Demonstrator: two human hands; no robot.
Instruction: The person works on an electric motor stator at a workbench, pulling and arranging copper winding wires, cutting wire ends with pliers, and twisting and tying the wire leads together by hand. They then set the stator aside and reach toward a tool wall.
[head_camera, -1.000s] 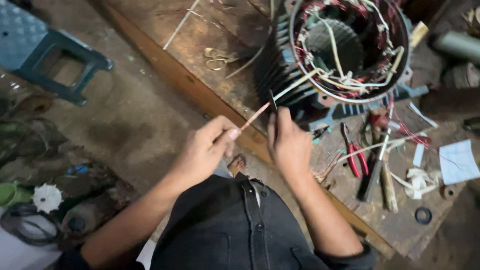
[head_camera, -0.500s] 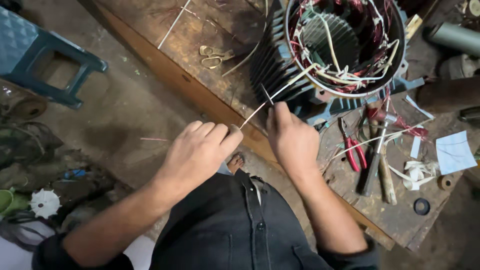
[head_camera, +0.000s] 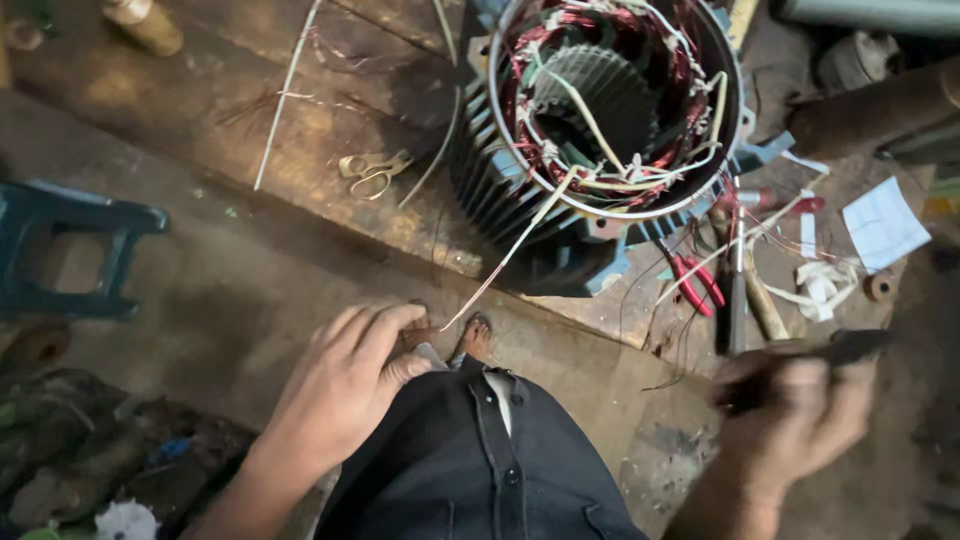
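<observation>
- My left hand (head_camera: 345, 385) is low in frame, fingers curled narrow, pinching the free end of a long pale sleeved lead wire (head_camera: 510, 255) near its tip.
- That lead wire runs up from the pinch to the round black finned motor stator with red-brown copper windings (head_camera: 610, 110), which sits on the worn wooden desk (head_camera: 300, 150).
- My right hand (head_camera: 790, 415) is motion-blurred at lower right, well apart from the stator, fingers wrapped around a dark slim handled tool (head_camera: 850, 345); tool kind unclear.
- Judged progress: windings look seated and several pale leads are already out over the rim; lead dressing looks partway, ends loose, nothing tied or joined that I can see.
- Red-handled pliers (head_camera: 695, 285) and brass-coloured scissors (head_camera: 372, 170) lie on the desk, untouched.
</observation>
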